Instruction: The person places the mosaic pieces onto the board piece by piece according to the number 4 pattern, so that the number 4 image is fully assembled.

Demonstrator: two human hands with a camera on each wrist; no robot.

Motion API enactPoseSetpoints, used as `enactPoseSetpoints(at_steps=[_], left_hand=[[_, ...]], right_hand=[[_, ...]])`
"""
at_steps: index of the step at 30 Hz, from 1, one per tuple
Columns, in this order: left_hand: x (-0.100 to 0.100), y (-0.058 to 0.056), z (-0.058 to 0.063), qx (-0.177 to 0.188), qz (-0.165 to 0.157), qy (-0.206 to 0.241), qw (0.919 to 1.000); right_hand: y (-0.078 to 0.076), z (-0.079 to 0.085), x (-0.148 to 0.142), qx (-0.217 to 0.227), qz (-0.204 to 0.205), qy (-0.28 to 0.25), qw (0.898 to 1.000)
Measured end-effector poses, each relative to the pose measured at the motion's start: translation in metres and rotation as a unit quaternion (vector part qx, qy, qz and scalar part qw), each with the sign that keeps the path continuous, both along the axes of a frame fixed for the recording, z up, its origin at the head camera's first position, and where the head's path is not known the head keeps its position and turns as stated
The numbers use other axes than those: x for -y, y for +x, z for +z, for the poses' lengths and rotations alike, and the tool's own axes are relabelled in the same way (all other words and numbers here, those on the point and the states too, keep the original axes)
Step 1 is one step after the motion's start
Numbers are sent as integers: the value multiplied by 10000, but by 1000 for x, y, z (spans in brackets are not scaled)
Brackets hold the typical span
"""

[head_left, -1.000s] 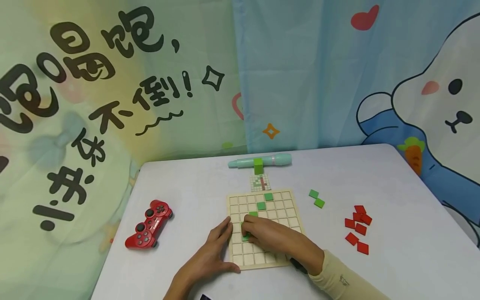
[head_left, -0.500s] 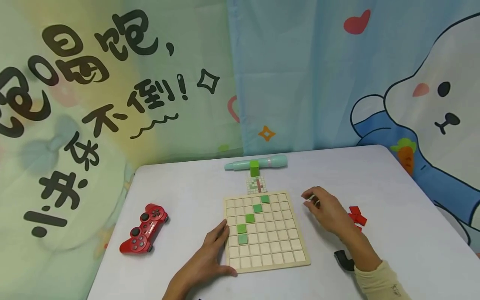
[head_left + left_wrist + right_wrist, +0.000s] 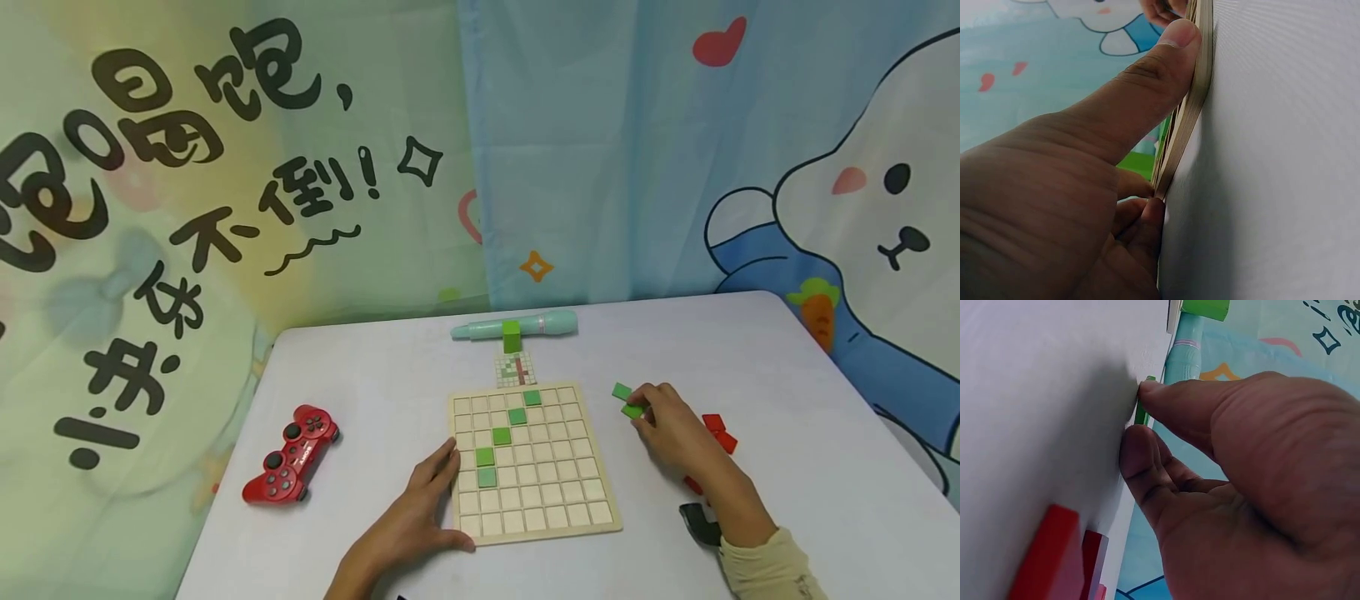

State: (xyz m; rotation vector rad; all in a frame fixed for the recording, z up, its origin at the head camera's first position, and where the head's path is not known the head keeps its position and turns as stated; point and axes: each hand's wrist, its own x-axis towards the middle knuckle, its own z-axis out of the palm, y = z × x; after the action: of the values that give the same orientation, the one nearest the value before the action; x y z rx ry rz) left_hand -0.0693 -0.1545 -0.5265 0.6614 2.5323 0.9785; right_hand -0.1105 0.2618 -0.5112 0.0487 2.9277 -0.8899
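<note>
In the head view, a wooden grid board (image 3: pixel 540 467) lies on the table with several green square tiles (image 3: pixel 501 436) set in a stepped line. My left hand (image 3: pixel 416 500) rests against its left side, thumb spread at the near corner; the left wrist view shows the thumb (image 3: pixel 1166 69) on the board's edge (image 3: pixel 1194 106). To the right of the board, my right hand (image 3: pixel 671 429) pinches a loose green tile (image 3: pixel 632 411) between thumb and fingertips. Another green tile (image 3: pixel 621 391) lies just beyond it. In the right wrist view, the pinched tile (image 3: pixel 1141 414) is mostly covered by the fingers.
A small printed grid card (image 3: pixel 514 370) lies behind the board, by a green cube (image 3: pixel 512 337) and a mint pen-like tube (image 3: pixel 551 323). Red tiles (image 3: pixel 725 442) lie partly under the right forearm. A red game controller (image 3: pixel 291 456) sits at the left.
My right hand has left the board and moved right to the loose green tiles, where its fingertips have closed on one. The green tiles on the board are uncovered. My left hand stays at the board.
</note>
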Motion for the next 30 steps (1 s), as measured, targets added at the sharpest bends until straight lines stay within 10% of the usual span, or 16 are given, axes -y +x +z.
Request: enactPoseSetpoints(at_steps=[8, 17, 30], left_hand=[[0, 0, 0, 11, 7, 31, 10000], [0, 2, -1, 16, 34, 50, 10000], [1, 2, -2, -22, 18, 66, 10000]], right_hand=[[3, 6, 7, -349, 324, -86, 9988], [14, 28, 54, -453, 1622, -496, 9845], [20, 31, 122, -297, 3664, -483, 9287]])
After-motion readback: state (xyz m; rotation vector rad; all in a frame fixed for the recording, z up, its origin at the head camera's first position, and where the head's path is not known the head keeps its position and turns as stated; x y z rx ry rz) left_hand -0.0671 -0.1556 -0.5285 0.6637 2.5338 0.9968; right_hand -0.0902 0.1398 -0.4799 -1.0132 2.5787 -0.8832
